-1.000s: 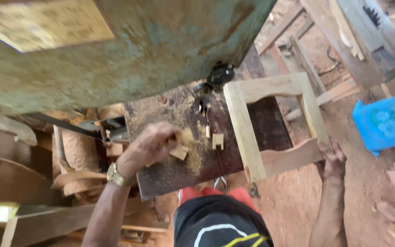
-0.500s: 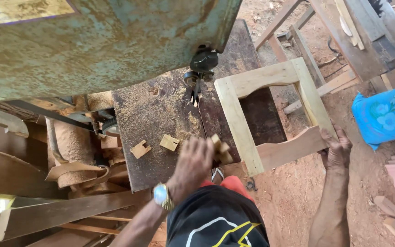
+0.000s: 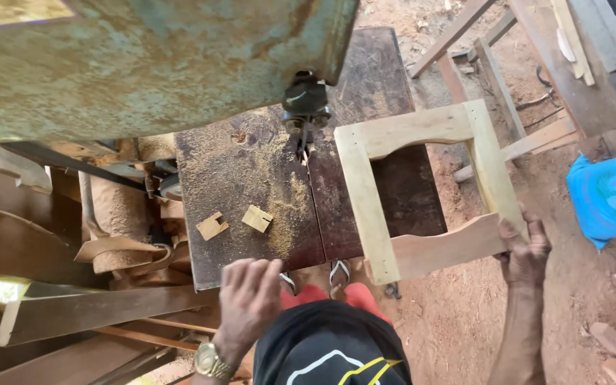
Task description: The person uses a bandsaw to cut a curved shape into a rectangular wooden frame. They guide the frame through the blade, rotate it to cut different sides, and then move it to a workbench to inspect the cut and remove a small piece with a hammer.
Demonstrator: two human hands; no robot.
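Note:
A pale wooden frame (image 3: 422, 189) lies on the dark saw table (image 3: 386, 192), overhanging its right and near edges. My right hand (image 3: 525, 253) grips the frame's near right corner. My left hand (image 3: 247, 303) hovers at the table's near edge with fingers curled; whether it holds anything is hidden. Two small wooden offcuts (image 3: 212, 226) (image 3: 257, 218) rest in the sawdust just beyond it. The blade guide (image 3: 306, 107) hangs above the table beside the frame's far left corner.
The saw's big green rusty housing (image 3: 144, 64) fills the upper left. Curved boards and planks (image 3: 73, 306) pile at the left. A blue plastic thing (image 3: 611, 196) sits at the right, timber pieces (image 3: 572, 64) lie on the dirt beyond. My feet in sandals (image 3: 315, 274) show below the table.
My left hand has drawn back from the offcuts on the table toward my body. One small block near the table's front edge is gone. The right hand stays on the frame.

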